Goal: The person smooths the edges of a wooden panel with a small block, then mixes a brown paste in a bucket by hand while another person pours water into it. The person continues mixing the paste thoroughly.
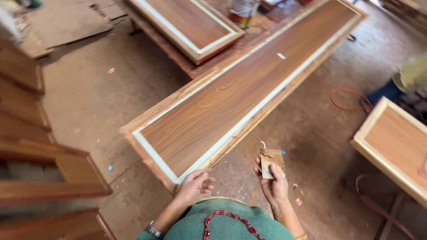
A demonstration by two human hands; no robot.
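A long wood-grain panel (249, 84) with a pale inlay border and raised wooden frame stretches away from me. My left hand (195, 186) rests at its near corner, fingers curled against the frame edge. My right hand (273, 184) is held off to the right of the panel. It grips a folded piece of brown sandpaper (271, 161) between thumb and fingers.
A second framed panel (189, 24) lies at the back with a paint can (242, 12) beside it. Another panel (396, 146) stands at the right near a person's sleeve (411, 75). Wooden frames (40, 169) stack on the left. An orange hose (349, 100) lies on the dusty floor.
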